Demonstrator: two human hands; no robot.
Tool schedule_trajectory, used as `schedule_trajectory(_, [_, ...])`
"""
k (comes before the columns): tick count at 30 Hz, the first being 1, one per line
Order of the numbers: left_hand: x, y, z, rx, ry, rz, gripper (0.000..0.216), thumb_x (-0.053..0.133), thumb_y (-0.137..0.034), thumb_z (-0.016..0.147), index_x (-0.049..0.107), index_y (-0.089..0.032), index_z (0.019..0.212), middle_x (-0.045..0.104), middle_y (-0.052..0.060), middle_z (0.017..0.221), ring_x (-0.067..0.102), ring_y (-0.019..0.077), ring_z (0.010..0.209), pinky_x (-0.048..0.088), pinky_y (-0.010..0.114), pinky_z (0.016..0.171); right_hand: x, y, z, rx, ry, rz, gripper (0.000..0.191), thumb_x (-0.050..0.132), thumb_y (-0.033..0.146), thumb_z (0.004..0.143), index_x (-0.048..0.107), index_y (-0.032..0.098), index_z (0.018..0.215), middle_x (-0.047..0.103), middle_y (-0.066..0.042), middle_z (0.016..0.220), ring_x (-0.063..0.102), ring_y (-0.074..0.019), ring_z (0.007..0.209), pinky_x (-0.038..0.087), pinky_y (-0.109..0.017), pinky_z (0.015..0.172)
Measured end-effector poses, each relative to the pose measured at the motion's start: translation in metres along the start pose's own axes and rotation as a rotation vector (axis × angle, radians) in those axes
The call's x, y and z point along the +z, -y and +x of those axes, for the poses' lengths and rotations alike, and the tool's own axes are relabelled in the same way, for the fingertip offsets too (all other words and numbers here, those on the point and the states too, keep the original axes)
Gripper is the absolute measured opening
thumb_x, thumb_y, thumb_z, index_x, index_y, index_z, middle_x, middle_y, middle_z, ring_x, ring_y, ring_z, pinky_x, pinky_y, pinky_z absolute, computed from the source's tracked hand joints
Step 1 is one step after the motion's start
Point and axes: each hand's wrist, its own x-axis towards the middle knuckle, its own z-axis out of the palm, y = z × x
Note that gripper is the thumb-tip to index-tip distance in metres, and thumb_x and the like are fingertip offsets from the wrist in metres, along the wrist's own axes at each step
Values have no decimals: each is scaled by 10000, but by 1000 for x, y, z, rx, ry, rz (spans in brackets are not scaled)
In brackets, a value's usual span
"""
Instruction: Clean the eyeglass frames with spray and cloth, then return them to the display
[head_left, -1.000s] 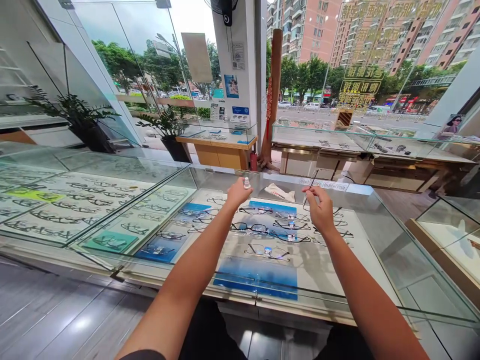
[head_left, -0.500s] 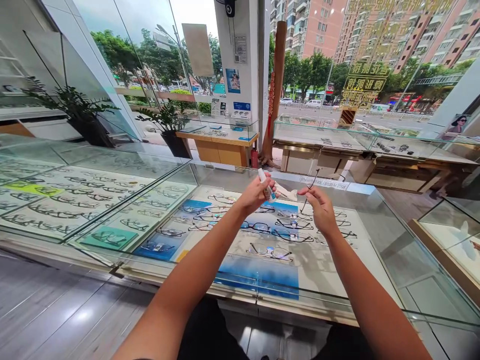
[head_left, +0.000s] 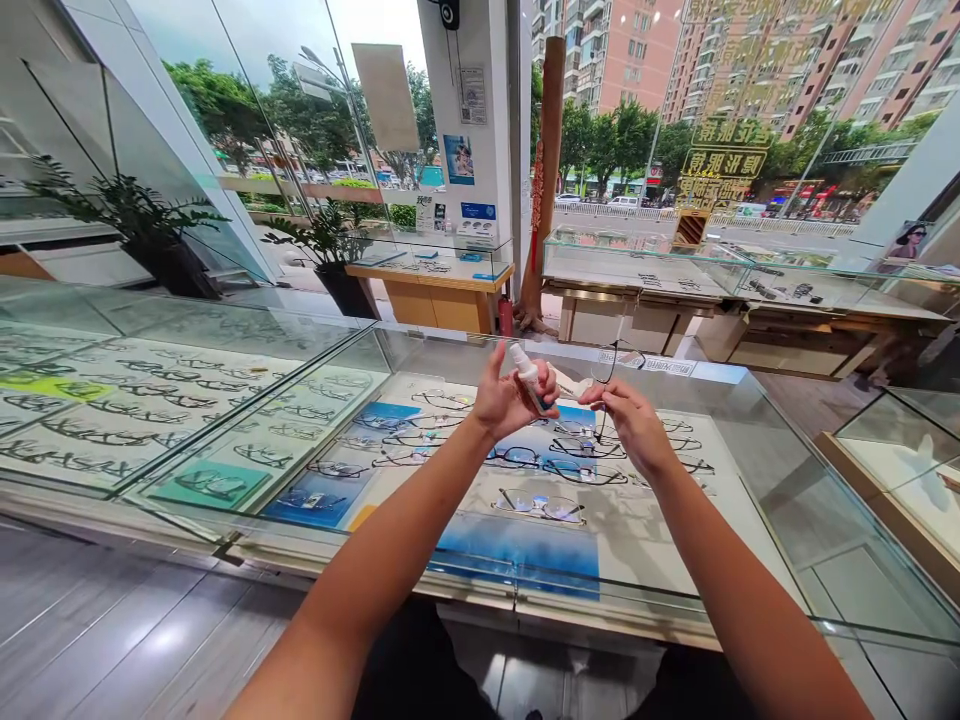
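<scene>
My left hand is wrapped round a small white spray bottle, its thumb lifted off to the side of the nozzle. A pale cloth shows between the two hands; which fingers hold it I cannot tell. My right hand pinches a pair of thin dark-framed eyeglasses, whose lenses stand above the fingers. Both hands are over the glass top of a display case. Beneath the glass lie several eyeglasses on white and blue panels.
Another glass case with rows of frames adjoins on the left. Across the aisle stand a small wooden display counter and a long glass counter. Potted plants and a wooden post stand near the windows. A low case is at right.
My left thumb has come up off the bottle and the left hand has opened out somewhat around it. My right hand has shifted slightly left with the eyeglasses, which have turned.
</scene>
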Motion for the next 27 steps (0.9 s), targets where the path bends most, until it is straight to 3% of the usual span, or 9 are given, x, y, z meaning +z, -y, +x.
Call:
schedule_trajectory(2, [1, 1, 1, 1, -12, 74, 710, 261, -878, 928, 467, -238, 701, 403, 30, 733, 483, 212, 709, 508, 414, 664, 3, -1, -1, 17, 37, -12, 210, 613, 413, 985, 709, 258, 880, 769, -42, 1025, 666, -253, 1073, 470, -407, 999])
schedule_trajectory(7, [3, 16, 8, 248, -208, 570, 556, 532, -773, 887, 548, -225, 793, 516, 25, 799, 502, 202, 785, 493, 384, 817, 11, -5, -5, 50, 96, -41, 226, 616, 439, 987, 713, 253, 902, 780, -42, 1028, 671, -251, 1069, 461, -404, 1003])
schedule_trajectory(10, [4, 24, 9, 320, -225, 747, 501, 537, -713, 919, 540, -222, 822, 526, 9, 807, 493, 193, 808, 456, 356, 828, 17, -5, -7, 54, 124, -45, 230, 629, 447, 980, 724, 254, 899, 782, -41, 1010, 670, -251, 1054, 457, -408, 1017])
schedule_trajectory(16, [5, 26, 6, 321, -158, 822, 516, 462, -713, 952, 521, -222, 802, 518, 10, 808, 479, 194, 797, 428, 347, 799, 25, 1, -9, 58, 146, -58, 254, 641, 478, 970, 719, 257, 870, 781, -42, 1008, 668, -254, 1049, 467, -424, 1056])
schedule_trajectory(27, [6, 25, 4, 313, -178, 839, 509, 445, -714, 957, 521, -226, 836, 550, 21, 846, 501, 210, 834, 436, 343, 816, 20, 0, -10, 59, 212, -17, 235, 629, 456, 994, 719, 259, 902, 780, -39, 1021, 681, -255, 1064, 457, -428, 1077])
